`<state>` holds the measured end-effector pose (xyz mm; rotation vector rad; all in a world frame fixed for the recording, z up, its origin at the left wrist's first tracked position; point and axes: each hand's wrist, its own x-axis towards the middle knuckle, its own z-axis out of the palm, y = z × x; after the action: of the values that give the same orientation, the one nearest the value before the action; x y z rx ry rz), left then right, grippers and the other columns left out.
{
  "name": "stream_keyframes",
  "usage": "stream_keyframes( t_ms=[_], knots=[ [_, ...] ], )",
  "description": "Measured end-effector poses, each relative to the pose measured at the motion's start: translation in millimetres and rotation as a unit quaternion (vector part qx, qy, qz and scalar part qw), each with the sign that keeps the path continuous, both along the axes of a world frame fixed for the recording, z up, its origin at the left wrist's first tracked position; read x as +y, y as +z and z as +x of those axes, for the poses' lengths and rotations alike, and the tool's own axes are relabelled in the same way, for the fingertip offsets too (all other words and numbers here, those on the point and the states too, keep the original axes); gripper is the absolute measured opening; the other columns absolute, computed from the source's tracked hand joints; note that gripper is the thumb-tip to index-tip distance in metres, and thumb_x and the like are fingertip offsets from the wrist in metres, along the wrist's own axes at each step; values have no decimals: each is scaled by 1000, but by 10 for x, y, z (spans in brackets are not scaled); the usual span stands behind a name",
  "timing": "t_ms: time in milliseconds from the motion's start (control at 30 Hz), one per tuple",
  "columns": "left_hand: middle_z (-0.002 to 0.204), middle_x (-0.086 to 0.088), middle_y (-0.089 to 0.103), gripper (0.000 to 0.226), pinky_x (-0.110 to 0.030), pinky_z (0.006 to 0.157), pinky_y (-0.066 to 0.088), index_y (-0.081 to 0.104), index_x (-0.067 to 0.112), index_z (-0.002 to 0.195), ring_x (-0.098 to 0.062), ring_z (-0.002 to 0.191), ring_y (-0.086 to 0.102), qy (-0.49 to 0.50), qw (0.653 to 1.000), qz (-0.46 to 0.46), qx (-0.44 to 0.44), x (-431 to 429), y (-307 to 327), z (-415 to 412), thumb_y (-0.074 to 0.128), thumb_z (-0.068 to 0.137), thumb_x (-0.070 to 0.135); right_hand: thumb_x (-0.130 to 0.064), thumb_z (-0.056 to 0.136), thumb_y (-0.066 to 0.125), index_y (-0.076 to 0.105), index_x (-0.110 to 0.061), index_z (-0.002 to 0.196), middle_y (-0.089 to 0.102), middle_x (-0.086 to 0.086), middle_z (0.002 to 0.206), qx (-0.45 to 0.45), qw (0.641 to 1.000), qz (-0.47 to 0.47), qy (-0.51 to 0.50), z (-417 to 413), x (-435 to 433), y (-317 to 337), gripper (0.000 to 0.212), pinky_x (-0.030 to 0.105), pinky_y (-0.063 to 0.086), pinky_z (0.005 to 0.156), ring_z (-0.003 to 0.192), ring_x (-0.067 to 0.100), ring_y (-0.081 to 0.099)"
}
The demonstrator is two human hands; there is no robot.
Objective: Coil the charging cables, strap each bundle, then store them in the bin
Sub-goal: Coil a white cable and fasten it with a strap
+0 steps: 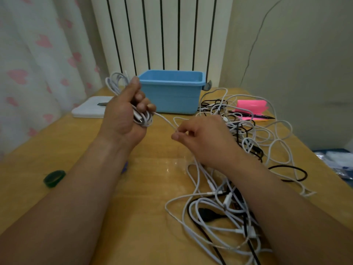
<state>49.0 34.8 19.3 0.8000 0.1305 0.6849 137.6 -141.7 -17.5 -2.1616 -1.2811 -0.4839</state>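
Currently left hand (122, 115) grips coiled white cable (146, 120); right hand (206, 138) pinches its tail.

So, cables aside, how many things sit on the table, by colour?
Blue: 1, the bin
Pink: 1, a folded item
Green: 1, a roll
White: 1, a flat box
Black: 1, a pen
Total: 5
A purple bit at mid-table is mostly hidden and left out.

The plastic bin (172, 96) is sky-blue, the wooden table (149, 217) honey-yellow. Upper left, the white fabric curtain (38, 54) carries pink hearts. The thin coiled cable (146, 120) is white; the tangled loose cables (228, 199), right, are white and black.
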Motion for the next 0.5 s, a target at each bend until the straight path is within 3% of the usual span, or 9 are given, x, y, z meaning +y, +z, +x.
stream_keyframes(
  t_ms=[100, 200, 267, 367, 500],
  knots=[
    [66, 3, 48, 12, -23, 56, 51, 60, 15, 95, -8, 52, 46, -65, 998, 19, 6, -95, -8, -15, 63, 106, 21, -31, 99, 65, 79, -28, 107, 78, -6, 90, 17, 993, 107, -36, 18, -19, 43, 16, 31, 53, 79, 82, 16, 71],
    [76, -3, 58, 12, -26, 58, 54, 62, 13, 94, -14, 65, 58, -99, 991, 80, 46, -219, -78, 24, 66, 101, 21, -17, 105, 52, 74, -27, 122, 76, -12, 107, 161, 971, 176, 10, -42, -49, 119, 29, 18, 50, 78, 94, 1, 68],
    [82, -6, 61, 13, -29, 63, 58, 64, 8, 99, -18, 76, 63, -89, 979, 160, 88, -313, -153, 63, 67, 103, 21, -16, 107, 53, 67, -24, 123, 76, -10, 104, 212, 951, 220, 50, -96, -48, 136, 23, 24, 55, 81, 95, 2, 70],
    [98, -14, 70, 20, -34, 77, 61, 65, 5, 120, -23, 93, 71, -80, 969, 219, 81, -476, -236, 114, 60, 110, 21, -18, 106, 62, 51, -20, 117, 75, -4, 84, 198, 946, 249, 66, -145, -20, 115, 16, 27, 55, 71, 80, 8, 72],
    [119, -26, 74, 33, -41, 91, 61, 66, -2, 130, -36, 111, 74, -94, 972, 210, 52, -539, -264, 123, 56, 112, 24, -19, 103, 67, 69, -22, 110, 76, -8, 91, 222, 942, 243, 71, -111, 20, 87, 8, 25, 56, 75, 85, 4, 73]
  ],
)
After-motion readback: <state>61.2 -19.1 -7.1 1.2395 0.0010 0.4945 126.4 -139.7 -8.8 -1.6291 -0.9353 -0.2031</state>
